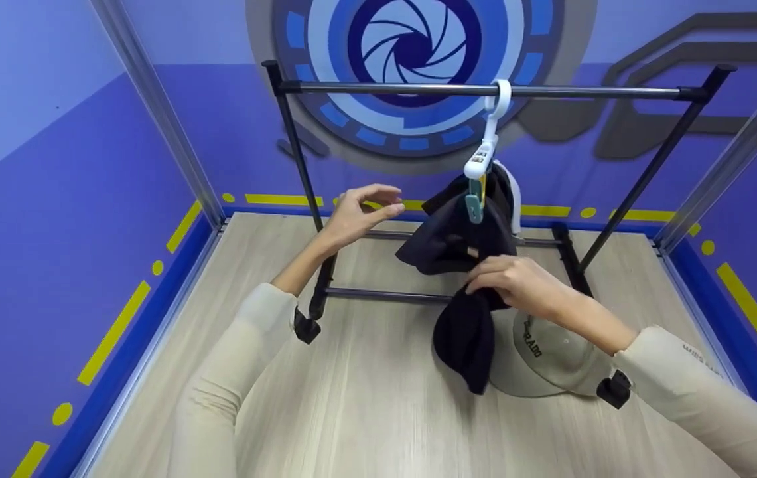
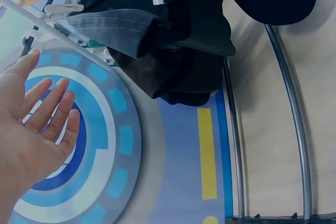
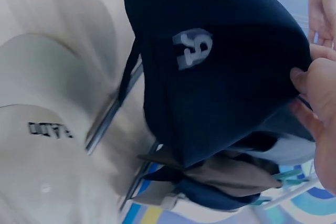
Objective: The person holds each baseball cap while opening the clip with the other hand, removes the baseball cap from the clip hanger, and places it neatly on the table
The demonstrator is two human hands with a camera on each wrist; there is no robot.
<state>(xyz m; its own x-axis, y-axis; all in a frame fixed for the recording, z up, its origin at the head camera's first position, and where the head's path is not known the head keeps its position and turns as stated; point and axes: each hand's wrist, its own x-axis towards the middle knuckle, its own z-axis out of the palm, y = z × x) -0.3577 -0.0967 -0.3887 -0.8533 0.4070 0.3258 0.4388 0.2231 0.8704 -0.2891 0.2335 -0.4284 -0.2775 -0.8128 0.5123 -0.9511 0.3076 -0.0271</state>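
My right hand (image 1: 517, 282) pinches the edge of a dark navy cap (image 1: 463, 338), which hangs down below the fingers. In the right wrist view a white letter emblem (image 3: 193, 49) shows on the cap's front, and the thumb and fingers grip its edge. Above it, several dark hats (image 1: 441, 232) hang from a white clip hanger (image 1: 482, 159), held by a teal clip (image 1: 475, 202). My left hand (image 1: 361, 211) is raised to the left of these hats, holding nothing. Its fingers look loosely extended in the left wrist view, beside the hanger's strip of clips.
The hanger hooks over the top bar (image 1: 385, 88) of a black metal rack. A beige cap (image 1: 554, 362) with dark lettering lies on the wood-grain surface (image 1: 365, 398), under my right forearm. Blue printed panels (image 1: 66, 219) enclose the back and sides.
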